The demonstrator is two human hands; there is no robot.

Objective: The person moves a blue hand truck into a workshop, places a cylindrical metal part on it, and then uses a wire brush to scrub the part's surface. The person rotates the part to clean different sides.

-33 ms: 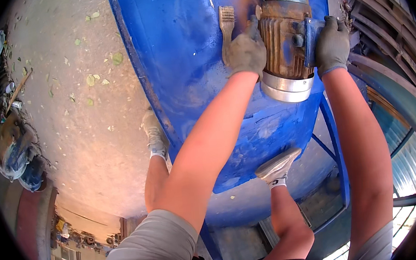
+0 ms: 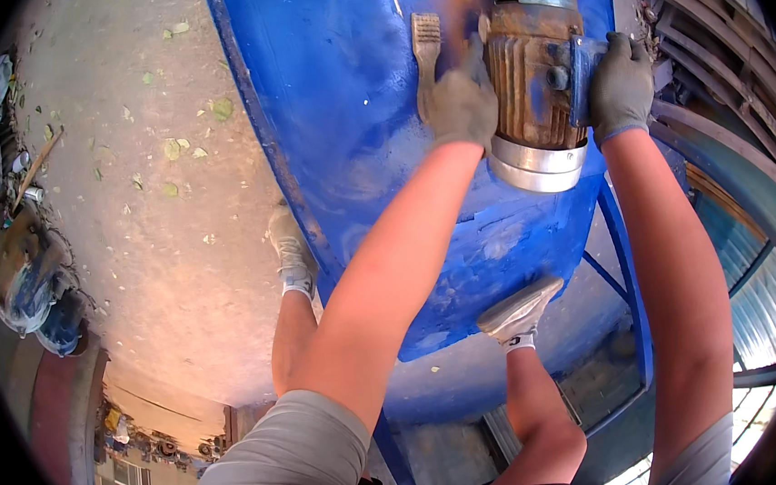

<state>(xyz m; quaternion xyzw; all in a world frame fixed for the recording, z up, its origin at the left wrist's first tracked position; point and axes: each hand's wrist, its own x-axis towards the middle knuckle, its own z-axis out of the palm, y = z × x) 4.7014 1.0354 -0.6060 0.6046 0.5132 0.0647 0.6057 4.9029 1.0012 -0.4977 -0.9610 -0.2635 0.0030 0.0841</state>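
A rusty, ribbed electric motor (image 2: 521, 77) with a silver end cover lies on a blue metal surface (image 2: 332, 110). My gloved right hand (image 2: 620, 87) is closed around the edge of the blue terminal box (image 2: 583, 79) on the motor's right side. On the other side, my gloved left hand (image 2: 464, 109) is curled against the ribs. A blurred rusty-brown streak (image 2: 456, 9) runs up from it; what its fingers hold is unclear. Just left of that hand lies a flat brush (image 2: 426, 57) with a worn wooden handle, bristle end pointing away.
My shoe (image 2: 521, 309) is by the near edge of the blue surface, with the other shoe (image 2: 290, 246) on the concrete floor (image 2: 151, 243) at left. Slatted metal parts (image 2: 719, 43) stand at the right. Dirty containers (image 2: 22, 280) sit at the far left.
My left hand has shifted very slightly toward me and to the right beside the motor. My right hand stays on the terminal box.
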